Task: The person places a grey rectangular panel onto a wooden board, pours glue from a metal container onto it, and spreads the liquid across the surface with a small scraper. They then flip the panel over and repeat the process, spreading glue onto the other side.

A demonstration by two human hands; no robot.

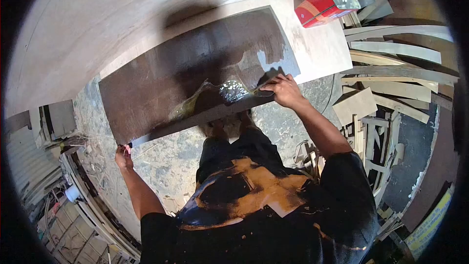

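Observation:
A dark brown rectangular sheet [141,83] lies across a pale board, with a glossy wet puddle [233,91] near its front edge and wet streaks toward the right end. My left hand [124,156] is closed at the sheet's front left corner; what its fingers pinch is too small to make out. Over the right part of the sheet, beside the puddle, my right hand [284,90] is closed on a small dark flat piece [265,92] that touches the wet surface.
A red metal can [326,6] stands on the pale board [317,54] at the back right. Wooden strips and offcuts [400,73] are piled on the right. More scrap and curved pieces [93,205] lie at the lower left. My feet are on the stained floor below the sheet.

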